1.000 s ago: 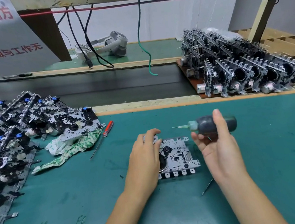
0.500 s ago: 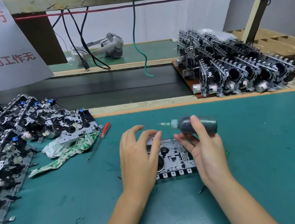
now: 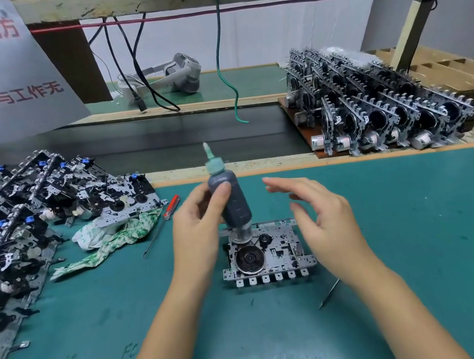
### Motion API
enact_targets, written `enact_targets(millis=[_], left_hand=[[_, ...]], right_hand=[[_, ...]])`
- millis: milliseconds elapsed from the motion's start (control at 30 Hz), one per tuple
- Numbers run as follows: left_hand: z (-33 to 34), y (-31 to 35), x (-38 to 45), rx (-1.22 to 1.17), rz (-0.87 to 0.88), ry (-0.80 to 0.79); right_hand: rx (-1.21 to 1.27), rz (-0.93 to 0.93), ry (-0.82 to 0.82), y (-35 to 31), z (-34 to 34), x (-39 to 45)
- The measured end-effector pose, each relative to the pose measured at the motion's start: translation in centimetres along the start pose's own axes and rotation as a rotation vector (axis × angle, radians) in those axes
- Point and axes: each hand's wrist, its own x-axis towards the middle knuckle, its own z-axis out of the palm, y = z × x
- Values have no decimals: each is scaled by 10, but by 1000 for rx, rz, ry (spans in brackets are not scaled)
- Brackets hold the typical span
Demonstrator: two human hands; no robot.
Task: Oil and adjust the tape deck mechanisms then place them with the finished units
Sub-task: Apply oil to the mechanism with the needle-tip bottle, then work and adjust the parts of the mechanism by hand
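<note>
Lying flat on the green table (image 3: pixel 417 246), straight ahead between the two forearms: one tape deck mechanism (image 3: pixel 271 252), black wheel facing up, row of metal tabs along the near edge. Gripping a dark oil bottle (image 3: pixel 231 201) with the left hand (image 3: pixel 198 228), thumb pressed across its front and fingers curled behind; bottle standing nearly upright, pale green nozzle pointing up and tilted slightly left, base just over the far left corner of the mechanism, though whether touching it cannot be told. Hovering over the right side of the mechanism, the right hand (image 3: pixel 324 222), fingers spread and loosely bent, holding nothing, apart from the bottle.

Sitting heaped along the left edge of the table, a pile of mechanisms (image 3: pixel 24 211) with blue parts showing, the nearest one resting on a crumpled green-and-white rag (image 3: pixel 111 239). Lying just beside the rag, a red-handled screwdriver (image 3: pixel 162 224), tip pointing toward the near side. Lying by the right wrist, a thin metal pick (image 3: pixel 329 293). Standing upright in tight rows on a brown board at far right, beyond the table edge, the finished units (image 3: pixel 386 113), small motors facing forward. Resting on the far shelf, a white headset (image 3: pixel 175 76) with dark cables hanging beside it.
</note>
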Motion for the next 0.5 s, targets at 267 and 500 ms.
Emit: enact_targets(millis=[267, 500], left_hand=[[-20, -21, 9, 181, 7, 187], [-25, -42, 11, 397, -40, 158]], right_hand=[[-125, 263, -293, 7, -11, 2], [-407, 295, -858, 19, -15, 10]])
